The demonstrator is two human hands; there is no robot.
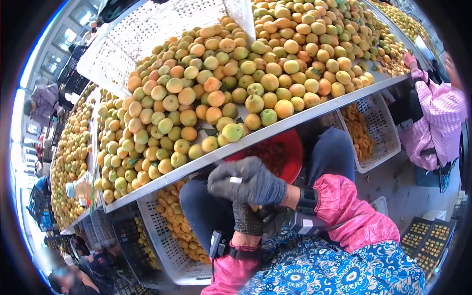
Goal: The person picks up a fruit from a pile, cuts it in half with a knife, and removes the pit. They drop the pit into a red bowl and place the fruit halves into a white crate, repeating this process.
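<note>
Right hand (248, 184) fisted, just under table edge (314, 114), over left hand (246, 220), whose grip I cannot tell. Apricots (231, 93) crowd the edge, red basin (296, 152) close behind. Cramped.

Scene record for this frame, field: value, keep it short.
setting: metal table heaped with yellow-orange fruit
right hand: grey glove, curled, just below the table edge, above the left
left hand: dark knit glove, tucked under the right; what it holds is hidden
under table: red basin; white crates holding cut fruit
others: person in pink check at the far right
</note>
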